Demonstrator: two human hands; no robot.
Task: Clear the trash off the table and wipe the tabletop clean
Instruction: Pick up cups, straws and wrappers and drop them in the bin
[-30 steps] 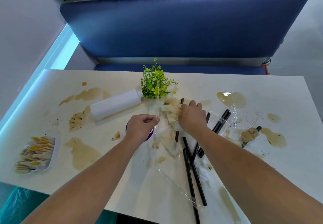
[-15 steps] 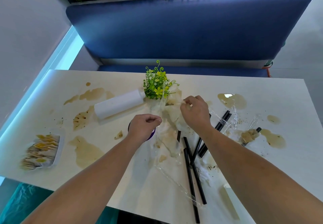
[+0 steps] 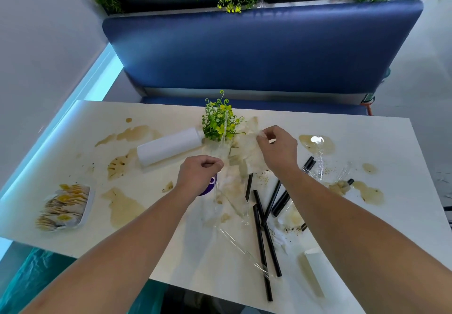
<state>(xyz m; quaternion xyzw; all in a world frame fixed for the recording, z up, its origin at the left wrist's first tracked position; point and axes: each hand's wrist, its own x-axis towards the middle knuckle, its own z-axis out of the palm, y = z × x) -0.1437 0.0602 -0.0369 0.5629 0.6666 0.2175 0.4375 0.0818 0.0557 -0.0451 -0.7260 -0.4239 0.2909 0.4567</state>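
Note:
My left hand (image 3: pixel 199 175) pinches a strip of clear plastic wrap (image 3: pixel 221 142) that rises toward the small green plant. My right hand (image 3: pixel 277 151) pinches a stained, crumpled clear wrapper (image 3: pixel 245 147) lifted just above the white table (image 3: pixel 171 247). Several black straws (image 3: pixel 263 235) lie loose below my right hand. Brown liquid stains (image 3: pixel 123 207) spread over the tabletop. A purple round thing (image 3: pixel 209 186) is mostly hidden under my left hand.
A white bottle (image 3: pixel 168 146) lies on its side beside the green and yellow plant (image 3: pixel 219 121). A tray of sachets (image 3: pixel 63 206) sits at the left edge. More wet wrappers (image 3: pixel 338 186) lie at the right. A blue bench (image 3: pixel 264 51) stands behind the table.
My right hand has lifted the stained wrapper up off the straws and toward the plant. My left hand stays pinched on the plastic strip near the purple thing.

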